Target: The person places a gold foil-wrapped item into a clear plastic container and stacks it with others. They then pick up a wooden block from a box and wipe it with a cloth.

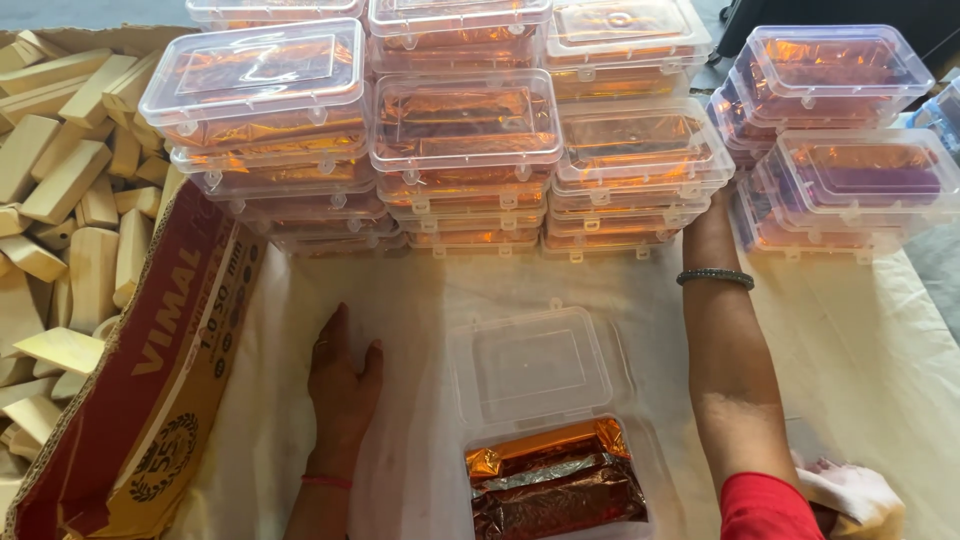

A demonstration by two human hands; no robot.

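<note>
My left hand lies flat on the cream cloth, fingers apart, holding nothing. Just right of it a clear plastic box stands open, its lid laid back. In it lie foil-wrapped bars, one orange and the others brown. My right arm, with a dark beaded bracelet, stretches up to the stacked boxes. Only the back of my right hand shows, in the gap between two stacks; its fingers are hidden.
Stacks of shut clear boxes with orange-wrapped contents line the far side, with purple-tinted ones at the right. A red and yellow cardboard carton of pale blocks stands at the left. A pale hand-like shape sits at the bottom right.
</note>
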